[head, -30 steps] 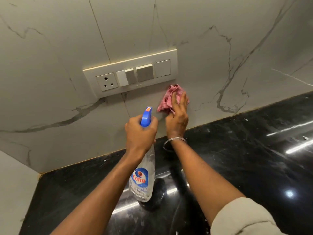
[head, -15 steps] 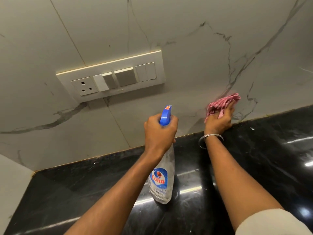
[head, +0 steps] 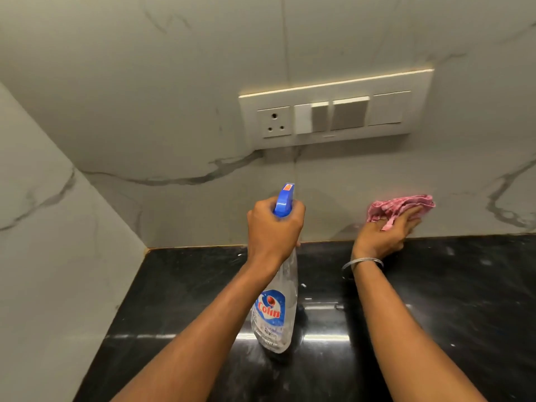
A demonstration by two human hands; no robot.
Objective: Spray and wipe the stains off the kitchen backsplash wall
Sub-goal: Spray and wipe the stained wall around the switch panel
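The left hand [head: 274, 230] is curled tight round the neck of the spray bottle [head: 275, 314], whose blue trigger head [head: 284, 200] is aimed at the backsplash wall [head: 188, 216]. Well apart to its right, the right hand [head: 383, 233] lies with straight fingers on the pink cloth [head: 400, 206], pressing it flat to the wall just above the black bench [head: 449, 300]. A metal bangle [head: 362, 262] rings that wrist. The switch panel [head: 336, 111] sits higher up the wall
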